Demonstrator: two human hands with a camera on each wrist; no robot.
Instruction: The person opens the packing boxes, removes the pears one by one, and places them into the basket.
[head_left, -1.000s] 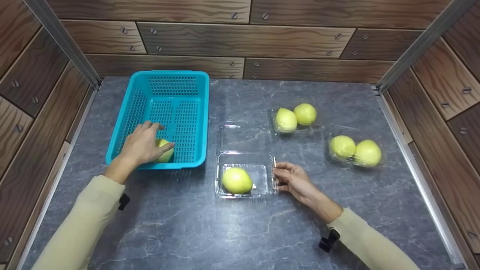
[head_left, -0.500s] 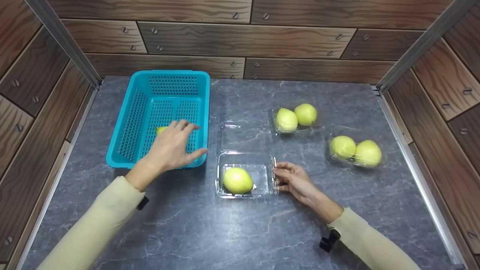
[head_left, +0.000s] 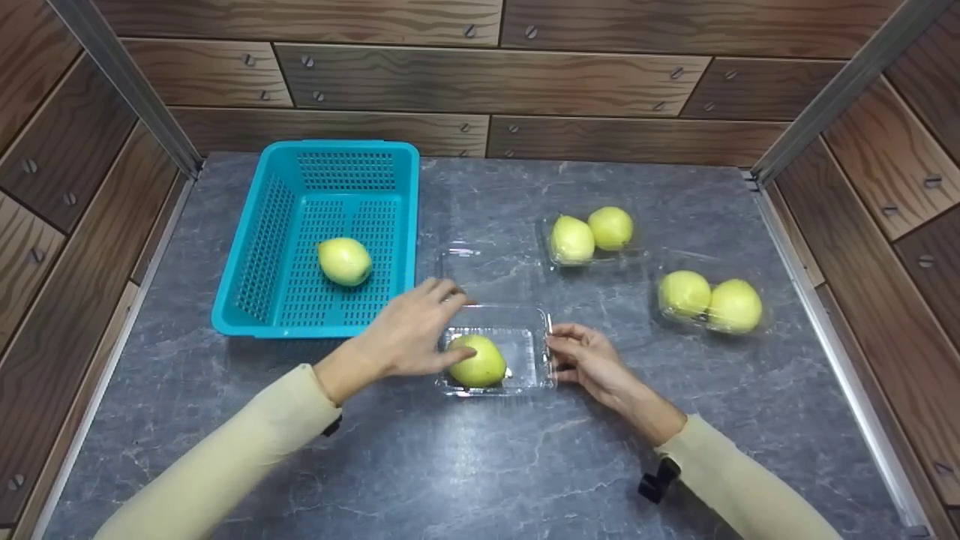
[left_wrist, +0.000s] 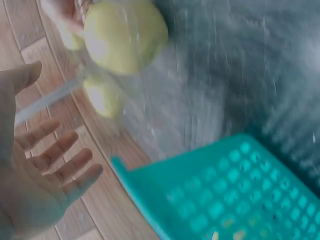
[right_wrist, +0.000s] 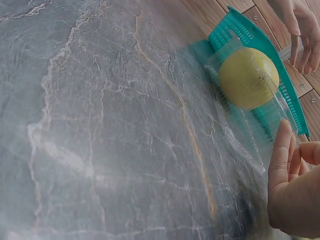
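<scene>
My left hand (head_left: 412,330) reaches over the left side of a clear plastic clamshell box (head_left: 525,352), fingers spread and holding nothing. In the left wrist view its palm and fingers (left_wrist: 75,165) are bare. Inside the box sits one round yellow-green fruit (head_left: 480,364), partly overlapped by my left thumb in the head view. The box's lid (head_left: 491,274) lies folded back on the table. My right hand (head_left: 592,367) pinches the box's right edge; the right wrist view shows its fingertips (right_wrist: 284,131) at the clear rim. Another yellow-green fruit (head_left: 345,261) lies in the turquoise basket (head_left: 319,330).
Two more clear boxes, each with two yellow-green fruits, stand to the right: one farther back (head_left: 596,259) and one near the right side (head_left: 701,322). Wood-patterned walls (head_left: 487,82) and metal rails (head_left: 840,360) edge the grey marbled table (head_left: 450,472).
My left hand has moved right, out of the basket to above the box. The fruit in the basket now lies farther back, toward the middle. My right hand has stayed put.
</scene>
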